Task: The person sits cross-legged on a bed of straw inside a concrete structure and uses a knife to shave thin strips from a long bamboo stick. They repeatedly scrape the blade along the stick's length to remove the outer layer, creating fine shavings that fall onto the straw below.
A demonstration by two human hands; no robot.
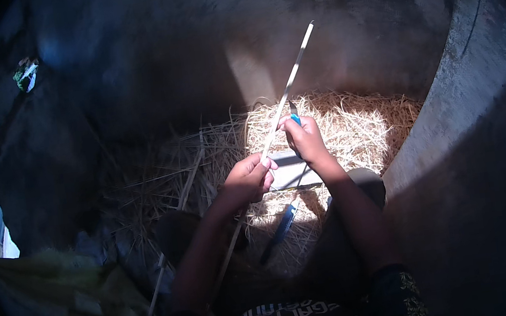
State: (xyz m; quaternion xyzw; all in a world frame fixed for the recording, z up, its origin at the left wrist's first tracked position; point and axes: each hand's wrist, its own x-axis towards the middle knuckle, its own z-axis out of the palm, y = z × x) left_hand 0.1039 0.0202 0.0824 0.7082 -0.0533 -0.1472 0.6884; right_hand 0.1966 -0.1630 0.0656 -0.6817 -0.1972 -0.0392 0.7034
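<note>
My left hand is closed round a long, pale stick that looks like split bamboo. The stick slants up and to the right, and its lower part runs down past my left forearm. Held in my right hand is a knife with a blue handle, its dark blade pointing up close beside the stick. Whether the blade touches the stick I cannot tell. Beneath my hands lies a grey block, partly in sunlight. Nearer to me, a second blue-handled tool rests on the shavings.
Curled pale shavings cover the floor ahead, with more in shade at the left. A dark wall stands in front, and a grey slanting surface bounds the right. Greenish cloth or sacking lies at the lower left.
</note>
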